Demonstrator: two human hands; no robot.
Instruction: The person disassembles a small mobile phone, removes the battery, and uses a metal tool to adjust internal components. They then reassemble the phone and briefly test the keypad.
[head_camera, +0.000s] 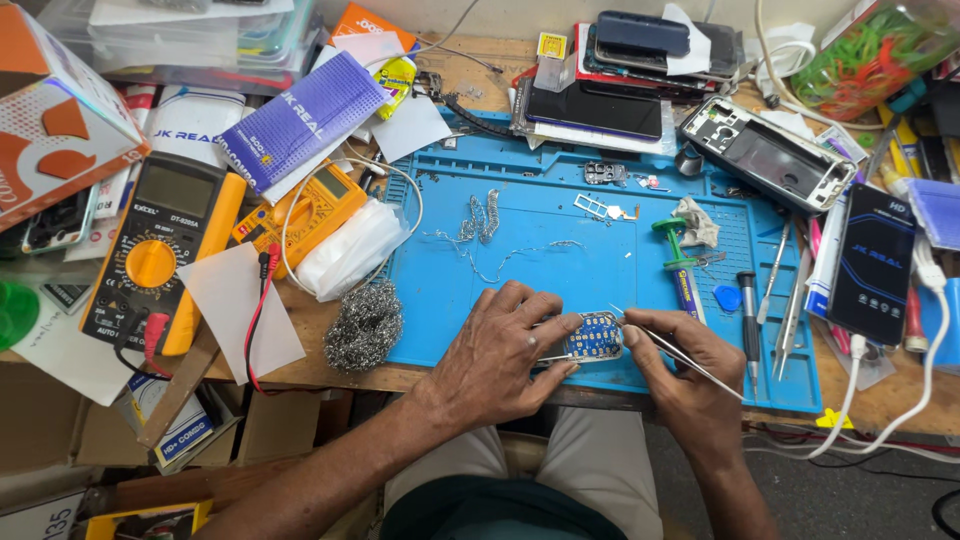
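A small blue circuit board (594, 336) lies near the front edge of a blue work mat (560, 270). My left hand (500, 355) presses down on it, with fingertips at its left side and front edge. My right hand (680, 365) is shut on thin metal tweezers (672, 350), whose tips touch the board's upper right corner. The tweezers' shaft runs back to the right over my knuckles.
A steel wool ball (364, 325) sits at the mat's left edge. Two yellow multimeters (160, 245) lie left. A syringe (683, 270), screwdriver (749, 315) and more tweezers (790, 310) lie right. An opened phone frame (765, 150) and stacked phones (620, 70) sit behind.
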